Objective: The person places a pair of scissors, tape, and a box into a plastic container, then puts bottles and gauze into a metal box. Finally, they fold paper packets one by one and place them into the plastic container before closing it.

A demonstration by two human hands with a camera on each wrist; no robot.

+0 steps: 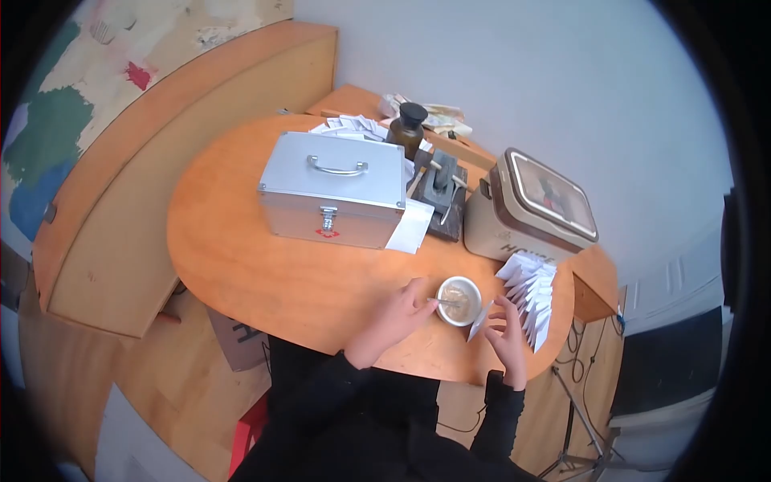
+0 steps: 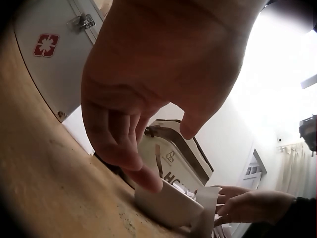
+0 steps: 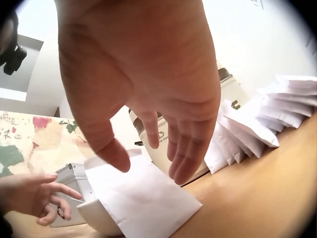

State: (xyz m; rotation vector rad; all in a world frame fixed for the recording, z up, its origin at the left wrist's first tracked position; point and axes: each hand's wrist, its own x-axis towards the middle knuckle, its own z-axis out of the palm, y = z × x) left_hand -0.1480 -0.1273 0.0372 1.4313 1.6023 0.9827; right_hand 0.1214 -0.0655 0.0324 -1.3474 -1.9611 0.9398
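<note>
A small white bowl (image 1: pixel 458 302) with pale brownish contents stands near the table's front edge. The thin handle of a utensil (image 1: pixel 440 300) sticks out over its left rim. My left hand (image 1: pixel 401 312) is beside that handle, fingers loosely bent and thumb apart in the left wrist view (image 2: pixel 158 74). A white paper envelope (image 3: pixel 143 198) stands tilted against the bowl's right side. Over its upper edge hovers my right hand (image 1: pixel 507 333), thumb and fingers spread apart. In the right wrist view, the right thumb overlaps the envelope's top.
A fanned row of white envelopes (image 1: pixel 530 297) lies to the right. Behind stand a silver case (image 1: pixel 333 193) with a red emblem, a cream bin (image 1: pixel 526 210) with a clear lid, a dark bottle (image 1: pixel 407 132) and a dark stone block (image 1: pixel 440 189). More papers (image 1: pixel 353 125) lie behind the case.
</note>
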